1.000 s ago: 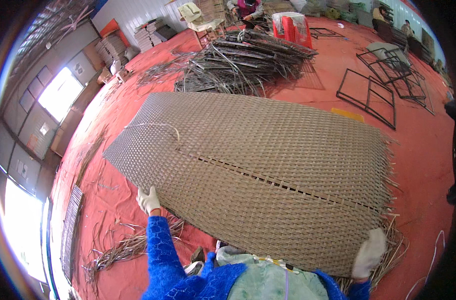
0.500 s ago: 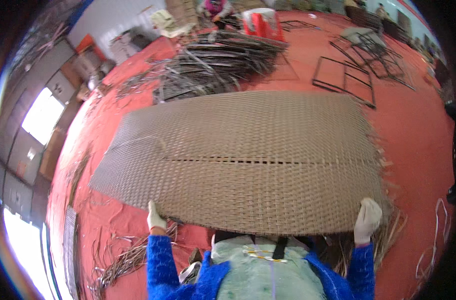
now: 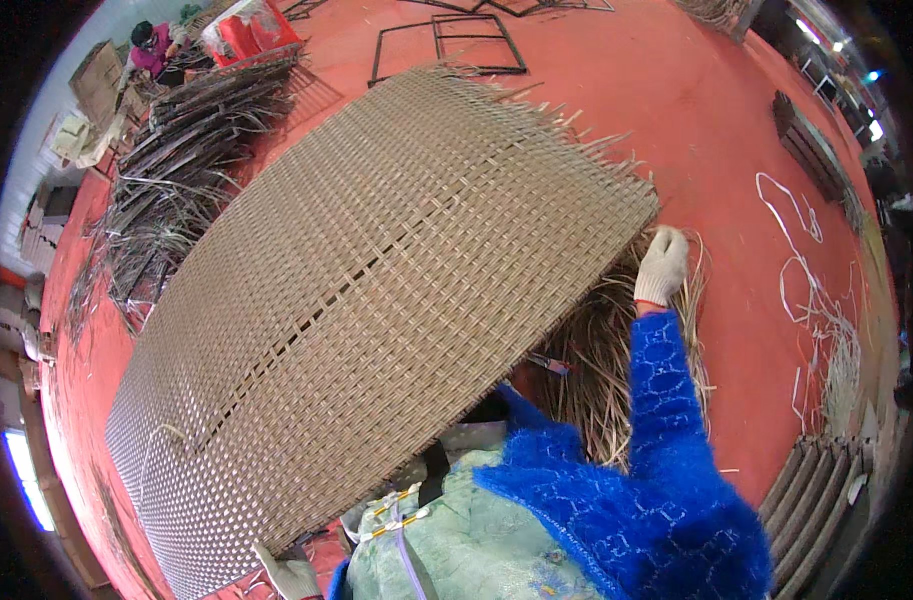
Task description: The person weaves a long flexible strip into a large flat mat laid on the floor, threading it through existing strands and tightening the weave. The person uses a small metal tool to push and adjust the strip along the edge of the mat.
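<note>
Since the earlier frame our view has swung round, and the woven panel [image 3: 396, 320] now runs on a slant, from beside the left hand [image 3: 290, 576] up past the right hand [image 3: 662, 266]. Because the floor items have shifted too, we cannot tell how much of the swing belongs to the panel itself.

Panel position: ahead of and between both hands, spread over the red floor [image 3: 716, 130]. What supports it from below is hidden. Its slit [image 3: 354, 278] lies forward of both hands. Its loose ends [image 3: 596, 150] stick out ahead of the right hand.

Left hand: appears to pinch the near edge, one digit on top, the others out of sight. Right hand: fingers curled together at the near corner; we cannot tell whether they pinch it.

Surroundings: a bundle of dry strips [image 3: 601, 370] lies just to the near side of the right hand. A dark stack [image 3: 191, 150] lies well forward of the left hand.

Step in hand: we judge this to be handling and turning the panel by its near edge. Next move: any further turn calls for a sure hold at the right corner, both hands working together, and the loose ends kept clear of the bundle.
</note>
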`<state>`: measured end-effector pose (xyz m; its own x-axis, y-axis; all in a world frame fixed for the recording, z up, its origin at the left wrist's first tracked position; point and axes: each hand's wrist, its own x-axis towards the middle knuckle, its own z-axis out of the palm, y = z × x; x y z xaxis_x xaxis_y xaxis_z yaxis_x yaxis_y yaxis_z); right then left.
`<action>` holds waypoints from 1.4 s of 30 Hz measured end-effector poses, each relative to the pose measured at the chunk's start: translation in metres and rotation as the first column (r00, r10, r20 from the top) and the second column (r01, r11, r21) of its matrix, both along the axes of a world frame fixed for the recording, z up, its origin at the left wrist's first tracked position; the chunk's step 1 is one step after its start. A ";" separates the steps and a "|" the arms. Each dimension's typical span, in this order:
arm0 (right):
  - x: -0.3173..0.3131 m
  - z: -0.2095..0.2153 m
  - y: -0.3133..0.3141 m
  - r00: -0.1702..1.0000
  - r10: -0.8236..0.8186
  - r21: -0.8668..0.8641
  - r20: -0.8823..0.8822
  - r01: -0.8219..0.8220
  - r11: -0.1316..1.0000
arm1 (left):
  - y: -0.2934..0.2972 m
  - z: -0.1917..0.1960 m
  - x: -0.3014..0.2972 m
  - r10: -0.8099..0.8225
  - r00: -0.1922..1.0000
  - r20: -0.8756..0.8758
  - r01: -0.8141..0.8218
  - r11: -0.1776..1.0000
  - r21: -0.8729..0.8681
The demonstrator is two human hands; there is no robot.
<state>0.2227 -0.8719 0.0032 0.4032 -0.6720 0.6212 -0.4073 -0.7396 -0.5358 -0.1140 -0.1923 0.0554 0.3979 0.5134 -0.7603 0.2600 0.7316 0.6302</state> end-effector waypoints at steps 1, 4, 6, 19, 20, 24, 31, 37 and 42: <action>-0.005 -0.025 0.006 0.989 -0.098 0.116 -0.107 0.111 0.987 | -0.006 0.007 -0.007 -0.026 0.986 -0.166 0.005 0.992 -0.122; -0.027 -0.116 0.048 0.656 0.143 0.067 -0.741 -0.140 0.988 | 0.003 0.021 0.014 -0.320 0.945 0.073 0.326 0.940 -0.104; -0.065 -0.177 0.087 0.293 0.392 0.112 -0.872 -0.660 0.743 | 0.011 0.038 0.029 -0.487 0.873 0.024 0.485 0.873 0.050; -0.065 -0.275 0.075 -0.003 0.202 0.167 -0.979 -0.576 0.800 | 0.078 0.064 0.207 -0.160 0.835 -0.526 0.516 -0.105 0.850; -0.065 -0.274 0.055 -0.009 0.145 0.125 -0.989 -0.557 0.821 | 0.087 0.060 0.222 0.012 0.756 -0.654 0.644 -0.185 0.742; -0.058 -0.236 -0.025 0.016 -0.184 -0.163 -0.983 -0.544 0.823 | 0.096 0.047 0.268 -0.031 0.752 -0.658 0.658 0.073 0.749; -0.011 0.074 0.030 0.846 0.430 0.315 0.315 -0.521 0.794 | -0.018 0.055 0.333 -0.430 0.830 -0.356 0.264 -0.261 0.929; -0.018 0.193 0.263 -0.136 0.967 0.058 0.213 -0.987 -0.152 | -0.136 0.096 0.340 -0.344 0.194 -0.919 0.300 -0.871 0.390; -0.014 0.181 0.372 0.000 0.960 -0.039 -0.279 -0.999 -0.011 | -0.117 0.121 0.302 -0.447 0.225 -0.866 0.307 -0.811 0.498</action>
<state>0.2089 -0.5001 0.1841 0.6463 0.5681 0.5095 0.7607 -0.5324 -0.3713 0.1883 -0.3093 0.1766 0.9503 -0.3065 -0.0541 -0.2994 -0.9477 0.1108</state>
